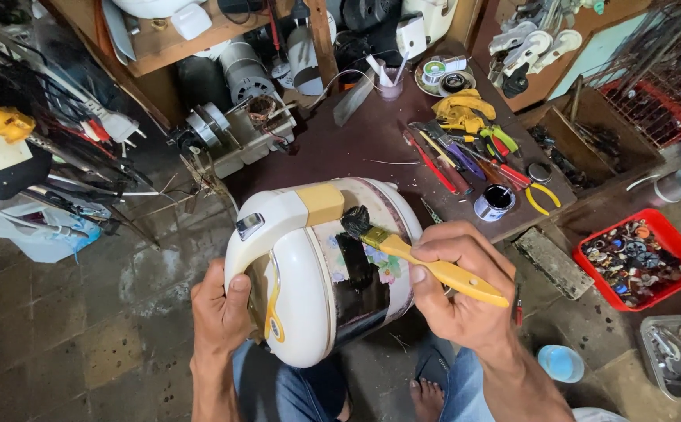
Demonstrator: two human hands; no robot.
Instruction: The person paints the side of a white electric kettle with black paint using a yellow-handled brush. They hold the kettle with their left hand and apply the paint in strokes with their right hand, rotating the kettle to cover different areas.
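I grip the cooker with my left hand; my right hand grips the brush, its bristles on black paint.

Cooker btwn hands, brush on it, table behind.

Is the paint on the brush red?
No, the bristles of the yellow-handled brush in the right hand are black, like the patch painted on the white cooker.

Soft, even daylight fills the workshop, shadows stay faint, the cooker's white shell shines slightly, and the wide lens bends the edges.
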